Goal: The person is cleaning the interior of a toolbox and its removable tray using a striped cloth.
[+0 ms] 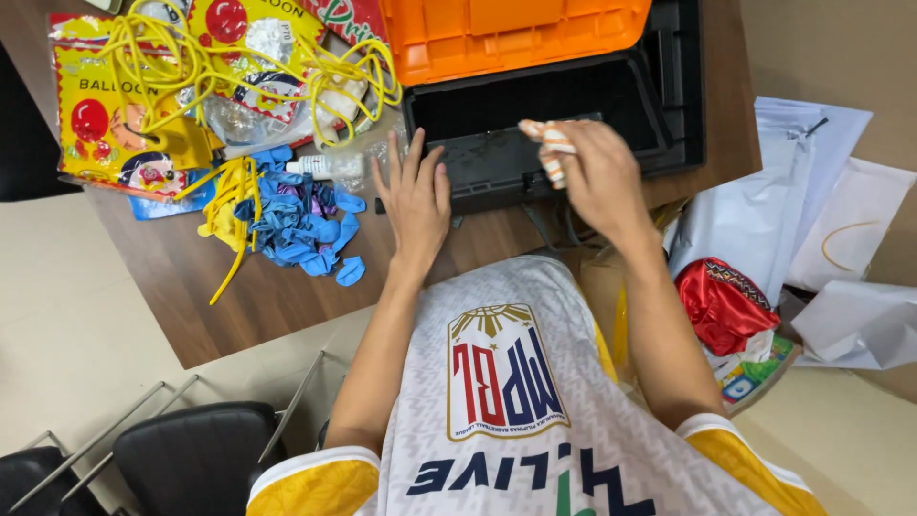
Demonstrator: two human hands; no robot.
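Observation:
My left hand [415,196] lies flat on the brown table [220,296] with its fingers spread, touching the front edge of an open black toolbox [535,105]. The box has an orange lid [516,33] raised behind it. My right hand [597,177] is over the box's front rim and is closed on a small white-and-orange striped piece [546,143] pinched in its fingertips. What the striped piece is I cannot tell. The box's inside looks dark and bare where it shows.
Left of my left hand lie a pile of blue balloons [301,225], a small white bottle [320,167], long yellow balloons [229,57] and yellow balloon packets [95,105]. A red cloth [721,301] and white bags [821,220] lie on the floor at right. Black chairs [196,454] stand at lower left.

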